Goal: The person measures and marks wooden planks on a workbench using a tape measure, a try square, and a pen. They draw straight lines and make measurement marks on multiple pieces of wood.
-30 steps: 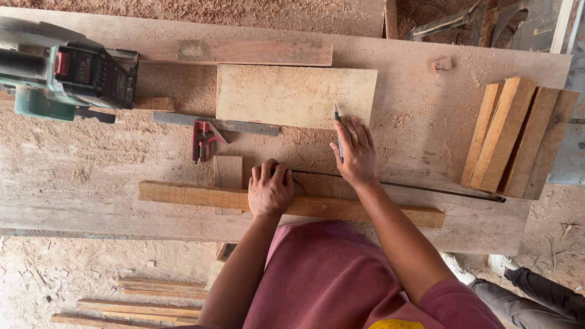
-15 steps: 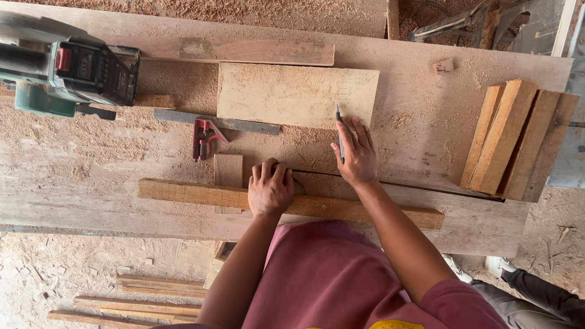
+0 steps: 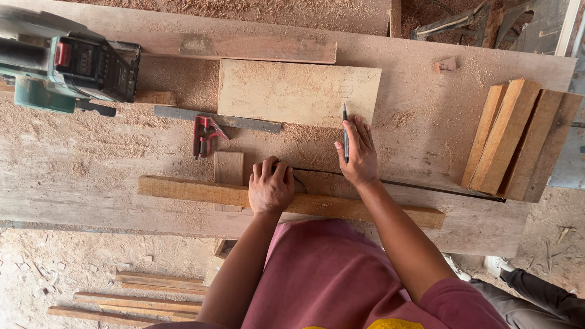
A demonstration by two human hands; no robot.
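Observation:
My left hand [image 3: 270, 186] presses down on a long wooden batten [image 3: 183, 191] that lies along the near side of the sawdust-covered workbench [image 3: 73, 164]. Its fingers curl over a dark thin strip or ruler [image 3: 426, 186] that runs to the right. My right hand [image 3: 358, 152] rests flat on the bench and holds a pencil [image 3: 345, 128] with its tip pointing at the lower edge of a flat rectangular board [image 3: 292, 91]. A small wooden block [image 3: 228, 168] stands just left of my left hand.
A green and black circular saw [image 3: 67, 67] sits at the far left. A red-handled combination square [image 3: 210, 131] lies beside a metal blade. Several wooden slats [image 3: 518, 137] are stacked at the right. Loose sticks [image 3: 140, 295] lie on the floor. Another person's leg [image 3: 536, 295] shows at bottom right.
None of the objects moved. Both hands stay in nearly the same place; the view only shifts slightly.

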